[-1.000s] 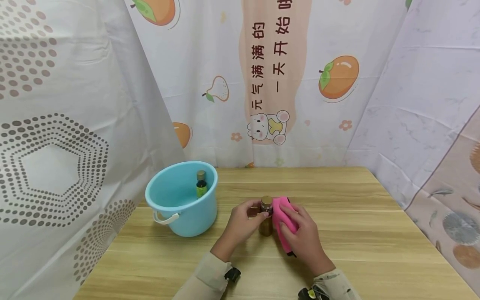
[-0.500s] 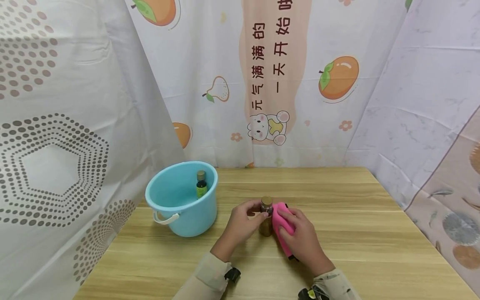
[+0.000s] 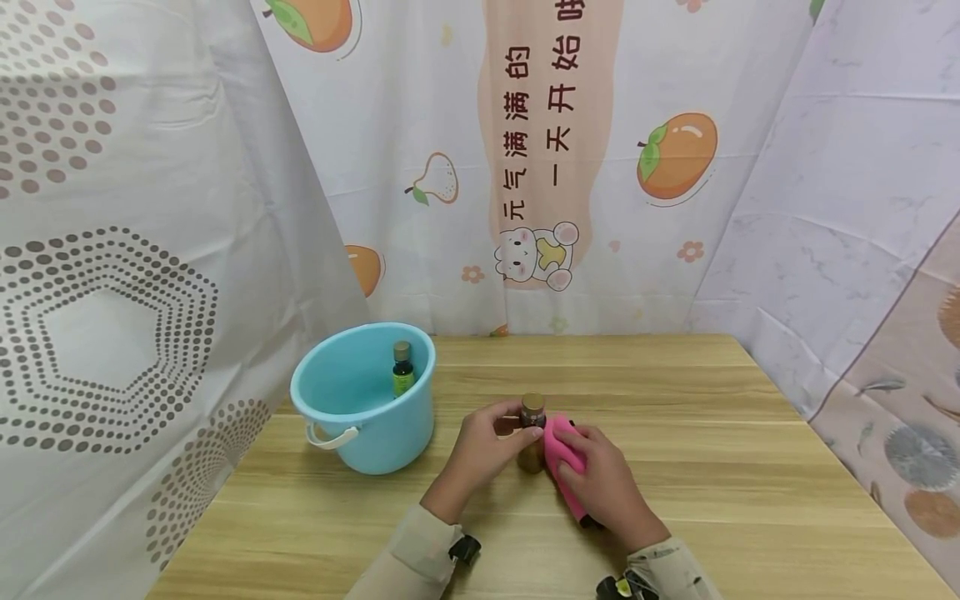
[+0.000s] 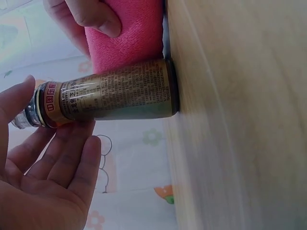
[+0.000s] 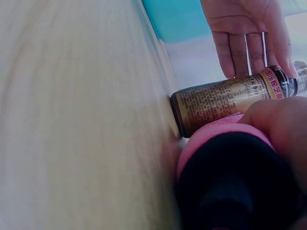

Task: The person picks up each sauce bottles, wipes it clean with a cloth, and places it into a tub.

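A small brown bottle (image 3: pixel 532 457) with a gold cap and a gold printed label stands upright on the wooden table. My left hand (image 3: pixel 483 450) pinches it near the neck, thumb in front and fingers behind. In my right hand (image 3: pixel 609 482) is a pink fuzzy cleaning pad (image 3: pixel 564 467) with black ends. The left wrist view shows the pad (image 4: pixel 132 40) pressed along the bottle's side (image 4: pixel 127 91), low beside the tabletop. Seen from the right wrist, the pad's rounded black end (image 5: pixel 235 182) fills the foreground and hides part of the bottle (image 5: pixel 216 100).
To the left a light blue bucket (image 3: pixel 390 442) with a white handle (image 3: pixel 330 437) stands on the table (image 3: pixel 712 467). Inside it leans a dark bottle (image 3: pixel 402 367) with a green label and gold cap. Printed curtains (image 3: pixel 450 283) hang behind and along both sides.
My right hand has drawn the pink pad a short way toward me along the bottle's right side. The left hand and the brown bottle have stayed nearly in place.
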`<state>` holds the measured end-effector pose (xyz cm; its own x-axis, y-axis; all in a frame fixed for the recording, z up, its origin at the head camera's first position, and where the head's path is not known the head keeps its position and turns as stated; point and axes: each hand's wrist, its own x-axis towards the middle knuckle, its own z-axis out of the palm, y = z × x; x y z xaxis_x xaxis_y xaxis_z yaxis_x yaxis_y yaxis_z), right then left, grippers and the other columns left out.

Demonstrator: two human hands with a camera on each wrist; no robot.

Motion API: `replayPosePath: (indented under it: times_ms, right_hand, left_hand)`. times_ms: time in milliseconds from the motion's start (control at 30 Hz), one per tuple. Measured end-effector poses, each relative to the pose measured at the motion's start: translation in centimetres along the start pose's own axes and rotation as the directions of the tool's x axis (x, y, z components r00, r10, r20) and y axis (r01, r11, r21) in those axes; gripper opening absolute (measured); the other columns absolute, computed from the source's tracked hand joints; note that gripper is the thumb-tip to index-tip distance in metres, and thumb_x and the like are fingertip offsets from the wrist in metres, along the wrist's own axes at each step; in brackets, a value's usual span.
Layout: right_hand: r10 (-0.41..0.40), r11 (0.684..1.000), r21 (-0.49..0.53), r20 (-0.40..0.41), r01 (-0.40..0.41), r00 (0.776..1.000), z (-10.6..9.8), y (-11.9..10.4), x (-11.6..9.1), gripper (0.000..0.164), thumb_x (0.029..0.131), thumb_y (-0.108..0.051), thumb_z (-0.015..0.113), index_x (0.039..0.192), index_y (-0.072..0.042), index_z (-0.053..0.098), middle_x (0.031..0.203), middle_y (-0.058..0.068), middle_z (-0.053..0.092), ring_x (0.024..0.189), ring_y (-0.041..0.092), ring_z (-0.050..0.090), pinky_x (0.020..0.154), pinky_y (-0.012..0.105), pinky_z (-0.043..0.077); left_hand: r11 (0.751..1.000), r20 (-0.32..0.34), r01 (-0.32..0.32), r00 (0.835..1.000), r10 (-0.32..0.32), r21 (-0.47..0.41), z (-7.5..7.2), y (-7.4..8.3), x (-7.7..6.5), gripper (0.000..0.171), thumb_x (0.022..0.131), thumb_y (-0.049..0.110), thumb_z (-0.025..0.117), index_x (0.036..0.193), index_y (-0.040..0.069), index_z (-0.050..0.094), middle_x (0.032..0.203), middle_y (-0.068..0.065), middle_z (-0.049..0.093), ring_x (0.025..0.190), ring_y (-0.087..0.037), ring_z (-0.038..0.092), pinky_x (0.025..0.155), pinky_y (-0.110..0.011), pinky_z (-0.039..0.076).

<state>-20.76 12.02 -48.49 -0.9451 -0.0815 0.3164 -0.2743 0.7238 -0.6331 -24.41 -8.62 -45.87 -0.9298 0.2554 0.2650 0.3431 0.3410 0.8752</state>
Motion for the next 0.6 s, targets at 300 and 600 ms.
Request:
replayPosePath:
  times_ms: [300, 600]
  right_hand:
    - [-0.009, 1.0, -0.011, 0.001, 0.009, 1.0, 0.14, 0.12, 0.07, 0.046, 0.088, -0.014, 0.079, 0.133, -0.015, 0.072, 0.128, 0.014, 0.066, 0.103, 0.022, 0.065, 0.083, 0.035, 0.058]
    - [-0.047, 0.999, 0.013, -0.076, 0.048, 0.996, 0.17, 0.27, -0.14, 0.045, 0.087, -0.013, 0.079, 0.131, -0.019, 0.073, 0.128, 0.011, 0.066, 0.105, 0.023, 0.066, 0.081, 0.036, 0.06]
  left_hand:
    - [1.0, -0.02, -0.014, 1.0, 0.014, 0.027, 0.02, 0.02, 0.0, 0.027, 0.093, 0.04, 0.078, 0.119, 0.035, 0.073, 0.117, 0.013, 0.069, 0.113, -0.013, 0.069, 0.098, -0.038, 0.059]
    - [1.0, -0.016, -0.019, 1.0, 0.019, 0.003, 0.02, 0.05, 0.03, 0.025, 0.093, 0.037, 0.079, 0.117, 0.035, 0.074, 0.116, 0.011, 0.068, 0.113, -0.012, 0.066, 0.098, -0.039, 0.059]
